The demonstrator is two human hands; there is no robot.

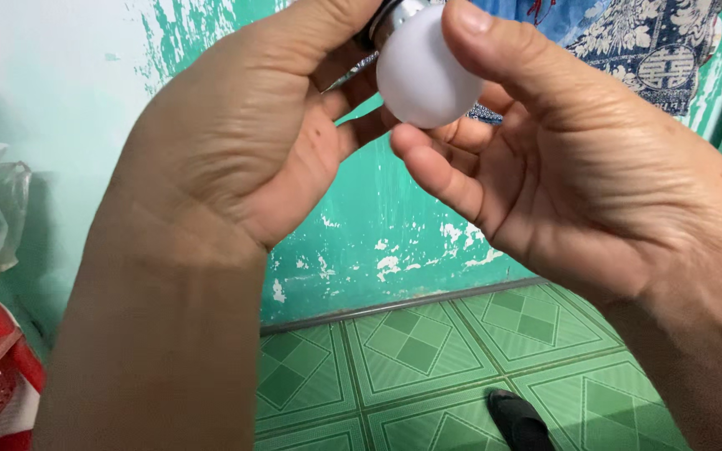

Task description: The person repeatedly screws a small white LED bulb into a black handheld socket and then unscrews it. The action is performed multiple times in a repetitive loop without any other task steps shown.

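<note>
Right hand [578, 167] pinches the white bulb [424, 71] between thumb and fingers while left hand [252, 134] grips its metal base [390, 17], steadying it.

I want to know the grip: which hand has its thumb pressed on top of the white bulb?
The right hand: its thumb lies over the white bulb. The left hand holds the metal base end.

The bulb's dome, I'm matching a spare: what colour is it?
Plain white, frosted-looking bulb, held between both hands; the head view shows it.
</note>
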